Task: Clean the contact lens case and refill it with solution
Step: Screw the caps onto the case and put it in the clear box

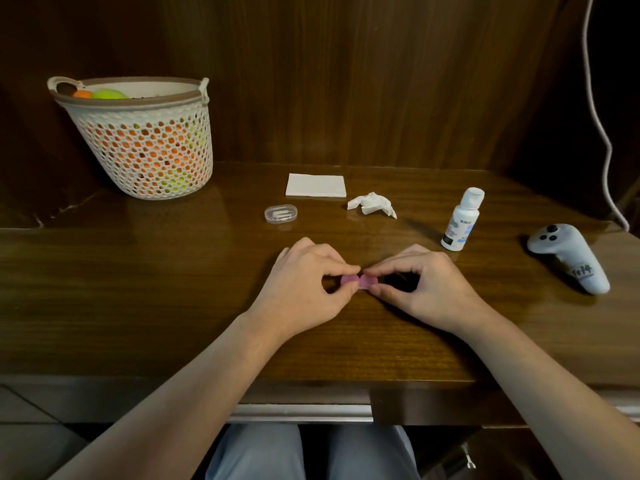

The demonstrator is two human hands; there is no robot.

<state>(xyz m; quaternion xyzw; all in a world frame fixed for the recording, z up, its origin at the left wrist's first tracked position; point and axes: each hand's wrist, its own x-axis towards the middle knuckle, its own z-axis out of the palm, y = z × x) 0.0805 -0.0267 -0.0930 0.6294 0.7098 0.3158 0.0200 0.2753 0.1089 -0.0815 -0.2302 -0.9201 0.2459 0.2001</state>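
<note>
— Right, where's the pink lens case [463, 281]?
— Low over the table [173, 289], pinched by left hand [304, 289] and right hand [424, 289] fingers; caps mostly hidden.

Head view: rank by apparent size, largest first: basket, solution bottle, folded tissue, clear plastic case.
1. basket, clearly largest.
2. folded tissue and solution bottle: similar in apparent area, flat versus upright, so not ranked.
3. clear plastic case, smallest.
The basket sits farther back than the others, so its lead holds.
</note>
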